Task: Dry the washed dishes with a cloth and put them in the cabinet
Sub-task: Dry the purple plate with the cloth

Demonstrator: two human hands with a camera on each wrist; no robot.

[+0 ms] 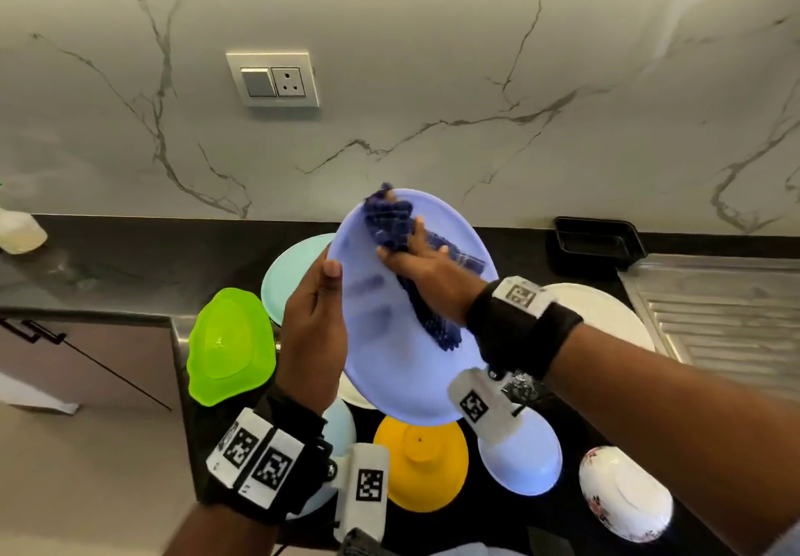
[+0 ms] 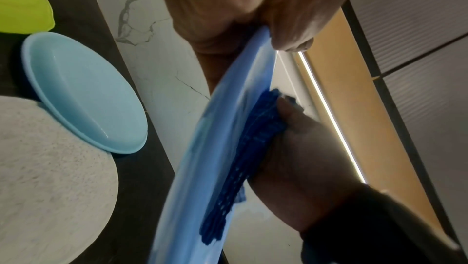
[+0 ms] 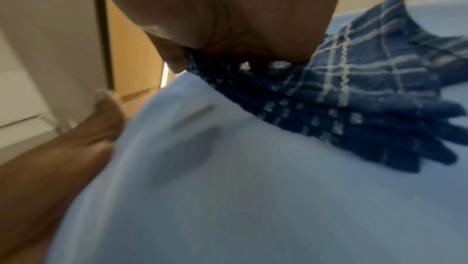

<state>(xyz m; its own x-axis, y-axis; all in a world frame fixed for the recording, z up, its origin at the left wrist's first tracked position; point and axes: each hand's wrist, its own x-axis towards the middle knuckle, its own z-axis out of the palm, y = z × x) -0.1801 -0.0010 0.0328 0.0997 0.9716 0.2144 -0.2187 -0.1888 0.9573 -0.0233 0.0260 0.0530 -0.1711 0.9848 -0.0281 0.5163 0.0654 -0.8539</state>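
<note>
Above the counter (image 1: 130,261), left hand (image 1: 314,330) grips plate (image 1: 389,365); right hand (image 1: 426,274) presses cloth (image 1: 391,222).

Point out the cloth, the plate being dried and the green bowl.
cloth (image 1: 391,226): head view, on the bunched part beyond the fingers.
plate (image 1: 389,365): head view, on its bare lower face.
green bowl (image 1: 229,347): head view, on its upturned base.
</note>
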